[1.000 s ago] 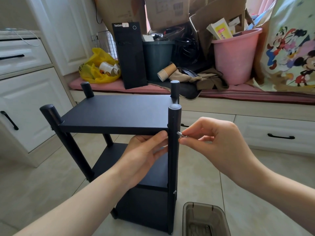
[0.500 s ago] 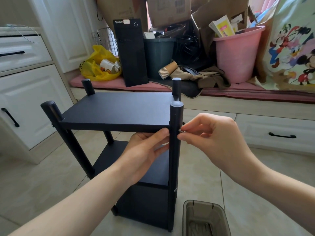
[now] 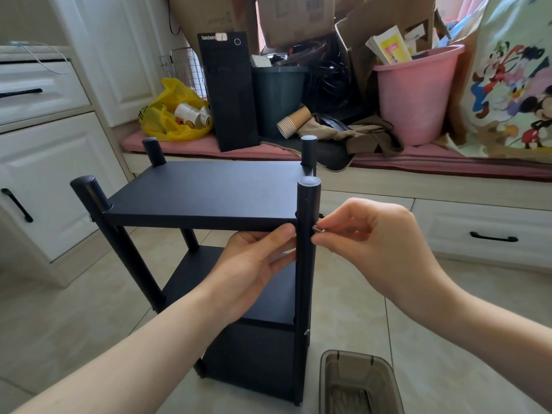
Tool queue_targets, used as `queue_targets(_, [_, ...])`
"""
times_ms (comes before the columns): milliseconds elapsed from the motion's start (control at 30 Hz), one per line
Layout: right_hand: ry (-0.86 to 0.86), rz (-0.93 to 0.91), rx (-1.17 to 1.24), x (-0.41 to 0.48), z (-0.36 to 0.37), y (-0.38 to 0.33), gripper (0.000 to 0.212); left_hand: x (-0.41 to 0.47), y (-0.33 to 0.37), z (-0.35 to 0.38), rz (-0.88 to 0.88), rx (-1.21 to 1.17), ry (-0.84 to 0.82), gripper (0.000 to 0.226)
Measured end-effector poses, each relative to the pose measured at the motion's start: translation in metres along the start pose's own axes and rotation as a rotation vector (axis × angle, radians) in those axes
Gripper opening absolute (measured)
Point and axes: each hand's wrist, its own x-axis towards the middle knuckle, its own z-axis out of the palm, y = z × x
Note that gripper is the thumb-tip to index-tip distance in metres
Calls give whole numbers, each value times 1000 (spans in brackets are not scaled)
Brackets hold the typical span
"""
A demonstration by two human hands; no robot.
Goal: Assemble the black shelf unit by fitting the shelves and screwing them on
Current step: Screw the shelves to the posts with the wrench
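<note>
The black shelf unit stands on the tiled floor, its top shelf [image 3: 206, 192] lying between four round posts. My left hand [image 3: 254, 264] reaches under the shelf's near right corner, thumb on the shelf's front edge, fingers beside the near right post [image 3: 306, 264]. My right hand [image 3: 367, 243] pinches a small metal screw [image 3: 317, 229] against the right side of that post, level with the top shelf. A middle shelf [image 3: 268, 294] and a lower panel sit below. Another screw head shows low on the same post.
A brownish clear plastic tray [image 3: 358, 383] sits on the floor by the unit's right foot. White cabinets [image 3: 44, 174] stand at the left. Behind, a cushioned bench carries a pink bucket [image 3: 415, 94], a black computer tower [image 3: 230, 91], a yellow bag, a dark bin and cardboard boxes.
My right hand has brought the screw leftward from a little off the post until it touches the post's side. My left hand has kept its hold at the shelf corner.
</note>
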Motion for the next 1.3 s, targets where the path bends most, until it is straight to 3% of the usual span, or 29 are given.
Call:
queue_targets(200, [9,-79,-119,-3,2,-1,23,-1,0,0,5,-2,-14,26])
queue_targets(967, [22,18,18,0,5,1,20,0,-1,0,2,-5,-5,30])
queue_targets(1300, [48,-1,-38,0,6,1,20,1,-1,0,16,-1,0,35])
